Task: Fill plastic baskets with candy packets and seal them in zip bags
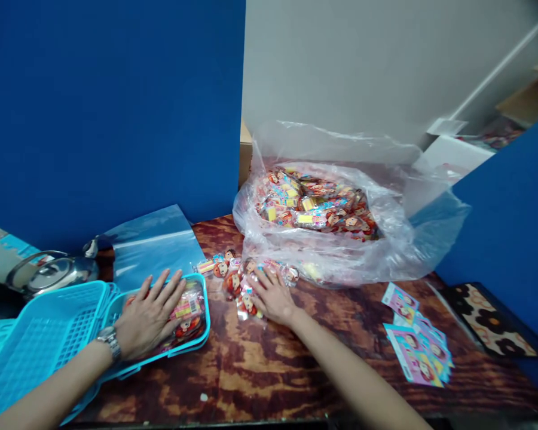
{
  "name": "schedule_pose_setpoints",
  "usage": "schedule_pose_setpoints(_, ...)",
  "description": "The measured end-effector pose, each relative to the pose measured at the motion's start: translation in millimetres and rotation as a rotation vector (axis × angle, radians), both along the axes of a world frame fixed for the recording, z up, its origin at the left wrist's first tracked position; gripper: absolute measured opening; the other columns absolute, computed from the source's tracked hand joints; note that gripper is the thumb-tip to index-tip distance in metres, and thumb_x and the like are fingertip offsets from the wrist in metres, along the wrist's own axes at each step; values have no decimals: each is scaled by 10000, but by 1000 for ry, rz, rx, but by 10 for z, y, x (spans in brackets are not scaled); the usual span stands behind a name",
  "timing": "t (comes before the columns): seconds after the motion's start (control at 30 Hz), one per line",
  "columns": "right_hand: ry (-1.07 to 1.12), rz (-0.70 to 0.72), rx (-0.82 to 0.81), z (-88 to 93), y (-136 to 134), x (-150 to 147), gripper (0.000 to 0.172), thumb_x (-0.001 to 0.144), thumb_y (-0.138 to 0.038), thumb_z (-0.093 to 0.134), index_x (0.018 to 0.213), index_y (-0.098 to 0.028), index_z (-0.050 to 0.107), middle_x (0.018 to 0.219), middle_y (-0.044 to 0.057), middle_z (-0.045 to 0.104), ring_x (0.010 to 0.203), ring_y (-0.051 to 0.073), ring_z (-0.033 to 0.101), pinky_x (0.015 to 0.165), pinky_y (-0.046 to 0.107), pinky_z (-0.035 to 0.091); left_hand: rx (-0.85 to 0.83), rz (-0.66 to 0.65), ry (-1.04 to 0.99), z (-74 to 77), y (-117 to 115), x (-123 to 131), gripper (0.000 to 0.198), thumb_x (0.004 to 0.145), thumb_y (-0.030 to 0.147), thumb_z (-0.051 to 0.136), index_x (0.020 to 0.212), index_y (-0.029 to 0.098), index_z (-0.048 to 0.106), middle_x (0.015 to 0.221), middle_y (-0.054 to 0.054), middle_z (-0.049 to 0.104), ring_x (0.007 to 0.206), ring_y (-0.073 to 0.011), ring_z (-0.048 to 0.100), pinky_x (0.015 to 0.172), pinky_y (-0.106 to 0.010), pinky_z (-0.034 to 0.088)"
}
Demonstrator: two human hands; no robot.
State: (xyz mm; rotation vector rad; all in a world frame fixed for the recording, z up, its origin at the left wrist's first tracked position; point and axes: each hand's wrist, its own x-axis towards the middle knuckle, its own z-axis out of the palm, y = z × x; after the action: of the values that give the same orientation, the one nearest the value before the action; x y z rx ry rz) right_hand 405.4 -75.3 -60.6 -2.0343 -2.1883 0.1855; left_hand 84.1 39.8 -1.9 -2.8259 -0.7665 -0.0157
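Observation:
My left hand (150, 313) lies flat with fingers spread on wrapped toy packets inside a small turquoise basket (201, 301). A watch sits on that wrist. My right hand (273, 295) rests palm down on a small heap of loose packets (233, 278) with red cartoon heads, on the wooden table just right of the basket. Its fingers curl over a few of them. Behind them a big clear plastic bag (336, 239) lies open, full of the same packets.
More turquoise baskets (40, 340) are stacked at the left, beside a steel pot lid (49, 272). A clear flat plastic bag (152, 242) lies behind the basket. Printed cards (419, 349) lie at the right. Blue partitions stand at the back left and right.

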Motion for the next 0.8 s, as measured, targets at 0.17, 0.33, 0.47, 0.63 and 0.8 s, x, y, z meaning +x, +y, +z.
schedule_pose_setpoints(0.17, 118, 184, -11, 43, -316, -35, 523, 902, -463, 416, 1388, -286, 346, 1470, 70, 294, 1337, 292, 241, 1048, 529, 229, -64, -11, 30, 59, 59, -52, 682, 855, 598, 351, 1401, 190, 324, 1479, -112, 249, 1360, -337, 192, 1056, -503, 185)
schedule_pose_setpoints(0.33, 147, -8, -19, 214, -241, 167, 541, 851, -306, 533, 1354, -154, 402, 1354, 143, 445, 1226, 244, 422, 996, 376, 367, -106, 18, -11, 405, -38, 62, 701, 825, 620, 392, 1389, 206, 351, 1462, -137, 292, 1340, -371, 229, 1039, -590, 186)
schedule_pose_setpoints(0.47, 196, -88, -102, 245, -137, 218, 629, 728, -279, 675, 1304, -155, 456, 1255, 149, 535, 1113, 276, 518, 911, 378, 419, -143, -62, -207, 681, -573, 381, 537, 900, 419, 381, 1404, 252, 307, 1458, -81, 325, 1340, -299, 268, 1079, -529, 224)
schedule_pose_setpoints(0.63, 352, -99, -73, 321, -28, 373, 278, 812, -238, 555, 1077, -181, 614, 992, 45, 666, 916, 199, 597, 813, 282, 433, -405, -264, -178, 321, -1313, 842, 584, 889, 347, 426, 1430, 263, 224, 1436, -64, 368, 1323, -272, 308, 1079, -499, 282)
schedule_pose_setpoints(0.8, 279, -87, -138, 404, 1, 349, 260, 855, -276, 495, 1072, -183, 605, 1007, 23, 652, 900, 173, 591, 789, 248, 427, -446, -120, -100, -288, -1492, 1151, 620, 842, 352, 493, 1409, 205, 290, 1461, -144, 293, 1326, -348, 276, 1057, -577, 245)
